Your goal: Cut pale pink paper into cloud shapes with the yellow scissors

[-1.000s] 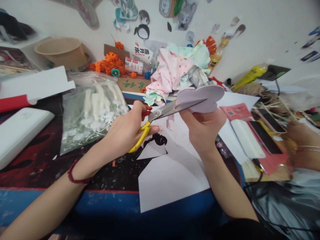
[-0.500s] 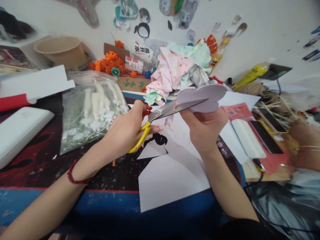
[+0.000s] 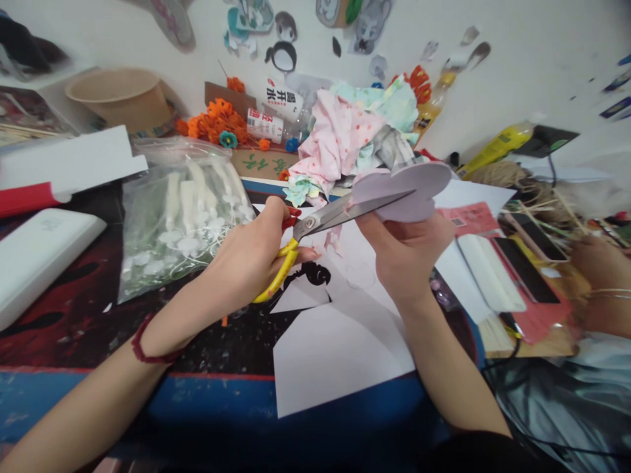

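- While the white sheet [image 3: 340, 361] lies nearest on the surface [image 3: 79, 348], both hands are raised above its far side.
- The left hand [image 3: 254, 253] is wrapped around the yellow handles of the scissors [image 3: 313, 225], blades pointing right. They look rigid and fairly light, best held by the handles, well clear of the metal.
- The right hand [image 3: 411, 253] pinches the lower edge of the lilac cutout [image 3: 407, 176], which is held up off the surface, one blade across its front. Whether its edge sits between the blades, I cannot tell. It seems thin and light, flat enough to keep its shape but likely to crease or tear; the lower edge, away from the blades, is a sensible hold.
- Left of the scissors, a clear bag [image 3: 135, 223] lies on the surface with pale sticks [image 3: 173, 203], white clumps and something green inside.
- Farther back, a tan tub [image 3: 116, 108] shows its outer wall; its contents are hidden.
- Near the wall, beyond the crumpled pile [image 3: 340, 128], a yellow-capped bottle [image 3: 430, 113] appears to hold amber liquid.
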Motion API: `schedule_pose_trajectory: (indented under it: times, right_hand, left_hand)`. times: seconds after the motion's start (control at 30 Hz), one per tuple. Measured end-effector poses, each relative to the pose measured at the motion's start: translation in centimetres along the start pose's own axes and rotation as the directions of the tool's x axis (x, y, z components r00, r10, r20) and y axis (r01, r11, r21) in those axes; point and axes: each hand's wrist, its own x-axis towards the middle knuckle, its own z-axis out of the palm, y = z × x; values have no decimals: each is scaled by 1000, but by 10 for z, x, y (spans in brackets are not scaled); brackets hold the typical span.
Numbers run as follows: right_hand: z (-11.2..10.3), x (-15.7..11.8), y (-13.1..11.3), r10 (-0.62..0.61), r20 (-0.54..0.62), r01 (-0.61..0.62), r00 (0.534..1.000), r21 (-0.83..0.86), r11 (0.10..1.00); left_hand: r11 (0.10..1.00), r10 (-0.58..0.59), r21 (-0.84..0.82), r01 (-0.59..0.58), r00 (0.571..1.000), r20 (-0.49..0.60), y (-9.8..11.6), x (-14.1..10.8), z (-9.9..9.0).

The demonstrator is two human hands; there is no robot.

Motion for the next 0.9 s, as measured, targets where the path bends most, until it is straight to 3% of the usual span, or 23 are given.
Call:
schedule_pose_trajectory:
  times: [0.9]
  right_hand:
    - [-3, 2, -1, -40, 11, 40, 999, -30, 999]
  left_hand:
    - [998, 23, 65, -22, 999, -25, -4, -2, -2]
